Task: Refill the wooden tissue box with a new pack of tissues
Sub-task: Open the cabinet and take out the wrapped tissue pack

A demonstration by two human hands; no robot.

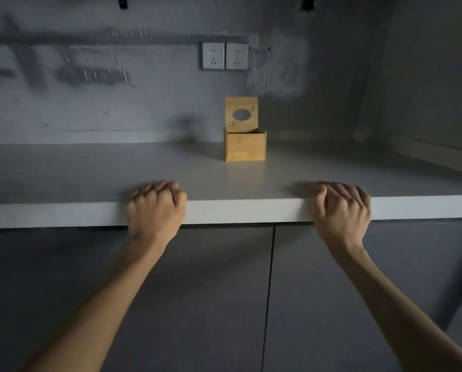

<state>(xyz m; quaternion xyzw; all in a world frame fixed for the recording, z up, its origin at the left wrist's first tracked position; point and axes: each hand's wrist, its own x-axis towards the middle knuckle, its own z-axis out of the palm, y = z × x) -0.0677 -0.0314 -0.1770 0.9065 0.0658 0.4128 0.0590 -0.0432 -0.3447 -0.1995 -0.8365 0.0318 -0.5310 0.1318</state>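
- Standing toward the back of the counter (pixel 90 170), near the wall, is the wooden tissue box (pixel 245 146), a small light-coloured cube with its top open.
- Its lid (pixel 241 114) is raised upright at the back edge of the box, and the oval slot (pixel 241 114) in the lid faces forward; what lies inside the box cannot be seen from this angle.
- The box sits well beyond both hands, roughly between them and a little nearer the right one in line; neither hand touches it.
- The left hand (pixel 156 208) rests on the front edge of the counter with its fingers curled loosely under, grasping nothing.
- The right hand (pixel 342 208) rests on the same front edge, further right, its fingers likewise curled in a loose fist and holding nothing.
- Both bare forearms reach up from the lower corners of the view to the counter edge.
- On the wall behind and above the box, slightly to its left, are two white wall sockets (pixel 224 55) set side by side.
- Below the counter edge are grey cabinet doors (pixel 211 291), with a thin vertical gap between them running down between the two arms.
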